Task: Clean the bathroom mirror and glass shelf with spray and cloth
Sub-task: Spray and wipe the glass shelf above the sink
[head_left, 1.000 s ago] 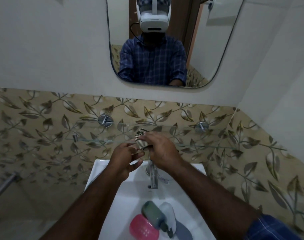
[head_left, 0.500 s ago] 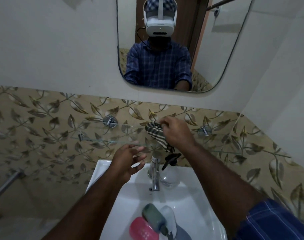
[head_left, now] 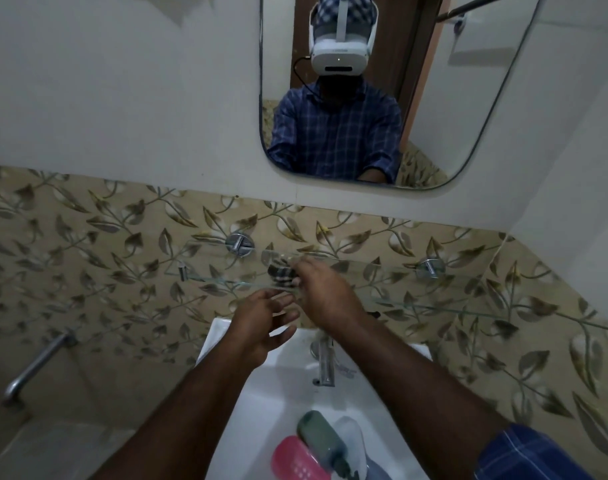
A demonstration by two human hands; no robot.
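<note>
My right hand (head_left: pixel 325 291) grips a dark checked cloth (head_left: pixel 281 273) and presses it on the glass shelf (head_left: pixel 434 303), left of its middle. My left hand (head_left: pixel 264 318) hovers just below the shelf's front edge with fingers spread, holding nothing. The mirror (head_left: pixel 468 98) hangs on the wall above and reflects a person in a blue checked shirt. The spray bottle is mostly hidden behind my right wrist; only a dark bit of its trigger (head_left: pixel 374 314) shows.
Two chrome brackets (head_left: pixel 239 244) (head_left: pixel 430 267) hold the shelf to the leaf-patterned tiles. Below are a white sink (head_left: pixel 281 393) with a chrome tap (head_left: pixel 325 365), a pink soap case (head_left: pixel 299 460) and a green dispenser bottle (head_left: pixel 323 441). A metal pipe (head_left: pixel 36 365) sticks out at left.
My right hand lifted the cloth off the left hand up to the shelf, then slid it left along the glass. The left hand let go and stays open below.
</note>
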